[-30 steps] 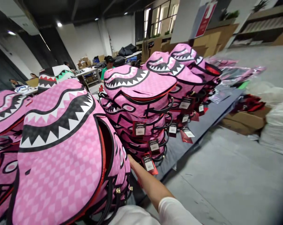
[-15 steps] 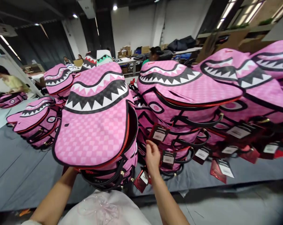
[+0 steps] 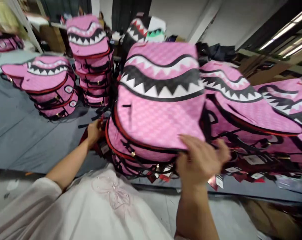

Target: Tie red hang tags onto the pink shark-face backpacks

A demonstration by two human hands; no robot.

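Note:
A pink checked backpack (image 3: 161,115) with a black-and-white shark-tooth print lies on top of a stack right in front of me. My right hand (image 3: 202,158), smeared by motion, grips its front right corner, with fingers over the top panel and the thumb by the zipped edge. At the stack's left side my left hand (image 3: 94,133) is closed beside dark straps and a dark red hang tag (image 3: 104,146). What its fingers hold is partly hidden. Under the top bag, black handles and gold-coloured hardware show on the lower pink backpack (image 3: 111,133).
More pink backpacks stand in piles: a low pile (image 3: 47,80) at the left, a tall stack (image 3: 92,66) behind it, and a row (image 3: 241,100) at the right with tags hanging. A grey cloth (image 3: 53,143) covers the table. Another person (image 3: 8,20) is at the far left.
My view has turned down and left. My right hand has moved from the tags of the right-hand pile to the top backpack's corner. My left hand has come out from under that bag's front.

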